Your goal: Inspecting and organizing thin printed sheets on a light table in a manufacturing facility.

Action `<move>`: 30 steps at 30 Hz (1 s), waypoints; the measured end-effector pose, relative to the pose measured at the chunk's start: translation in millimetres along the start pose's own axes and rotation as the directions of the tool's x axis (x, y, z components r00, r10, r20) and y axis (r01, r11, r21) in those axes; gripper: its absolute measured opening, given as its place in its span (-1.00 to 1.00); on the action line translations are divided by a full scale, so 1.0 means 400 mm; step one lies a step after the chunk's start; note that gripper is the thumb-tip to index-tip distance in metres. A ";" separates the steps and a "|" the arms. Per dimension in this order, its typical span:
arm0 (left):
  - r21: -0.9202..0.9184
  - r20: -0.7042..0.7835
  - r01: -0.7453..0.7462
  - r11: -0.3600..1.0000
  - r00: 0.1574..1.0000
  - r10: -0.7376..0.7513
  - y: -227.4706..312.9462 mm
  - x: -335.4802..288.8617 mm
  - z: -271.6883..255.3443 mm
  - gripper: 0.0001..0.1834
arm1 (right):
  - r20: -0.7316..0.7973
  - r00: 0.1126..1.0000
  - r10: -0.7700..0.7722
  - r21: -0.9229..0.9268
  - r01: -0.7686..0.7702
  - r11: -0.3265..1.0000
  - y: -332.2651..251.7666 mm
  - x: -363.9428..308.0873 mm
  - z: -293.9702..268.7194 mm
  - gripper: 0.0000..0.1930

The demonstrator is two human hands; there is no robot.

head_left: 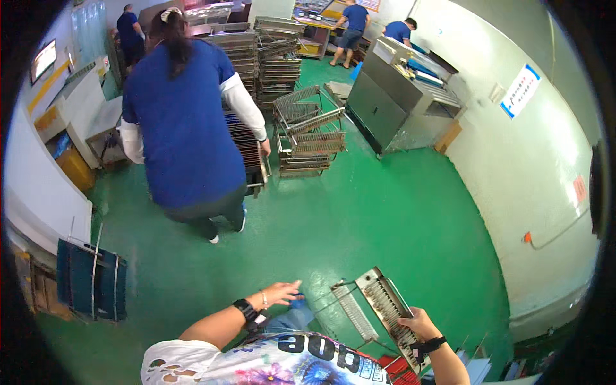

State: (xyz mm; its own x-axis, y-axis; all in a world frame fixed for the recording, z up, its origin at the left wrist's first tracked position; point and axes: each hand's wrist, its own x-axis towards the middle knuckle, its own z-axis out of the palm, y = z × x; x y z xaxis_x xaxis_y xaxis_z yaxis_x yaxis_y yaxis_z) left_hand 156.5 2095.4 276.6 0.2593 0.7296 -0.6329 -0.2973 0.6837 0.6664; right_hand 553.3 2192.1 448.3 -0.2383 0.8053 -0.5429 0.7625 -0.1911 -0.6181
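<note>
Here, at the far left, a dark blue rack (90, 277) with thin metal rods stands on the glossy green floor (359, 218) against a white wall unit. Further in, a person in a blue top (183, 122) with white sleeves walks away, one hand at a stack of wire trays. Beyond that person, more wire trays (308, 131) of bare grey metal are heaped in uneven, tilted piles, their grids thin and open.

Low in the view, the left hand (279, 294) is held out flat over the floor, fingers spread and loose, gripping nothing; a black watch sits on the wrist. Just right of it lies a narrow, comb-like wire piece (354, 312), long and ribbed.

The right hand (420, 324) is clenched on the near end of a long metal rack (388, 309), a slim rectangular frame of dull silver with a row of fine slots along its length. It slants up and away from the hand, above the floor at the lower right, beside the comb-like piece.

At the right stands a boxy stainless steel machine (391, 102) against a pale wall, its sheet sides smooth and flat.
</note>
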 end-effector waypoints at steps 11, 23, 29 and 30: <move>0.037 -0.157 -0.433 0.901 0.888 0.433 0.490 0.320 0.312 -0.62 | 0.139 0.932 -0.334 -0.559 0.353 0.751 -0.533 0.415 -0.427 -0.61; 0.600 -0.482 -0.742 0.298 -0.038 0.875 1.002 0.532 0.174 -0.58 | 0.366 0.430 -0.825 -0.723 0.689 0.039 -1.115 0.685 -0.609 -0.74; 0.894 -0.439 -0.364 0.262 -0.595 0.673 1.144 0.782 -0.136 -0.78 | 0.510 0.028 -0.860 -0.570 0.760 -0.313 -1.298 1.054 -0.512 -0.80; 0.897 -0.433 -0.359 0.257 -0.603 0.670 1.169 0.813 -0.183 -0.78 | 0.512 -0.014 -0.859 -0.556 0.757 -0.343 -1.326 1.124 -0.490 -0.82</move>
State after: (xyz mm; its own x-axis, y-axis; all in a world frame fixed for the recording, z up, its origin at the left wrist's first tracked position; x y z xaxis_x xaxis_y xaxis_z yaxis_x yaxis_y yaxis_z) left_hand 34.5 2651.0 353.6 -0.7533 0.0115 0.6576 0.6552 -0.0727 0.7519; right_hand 159.7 2765.5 643.4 -0.9595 -0.1341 0.2476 -0.1076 0.9872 0.1176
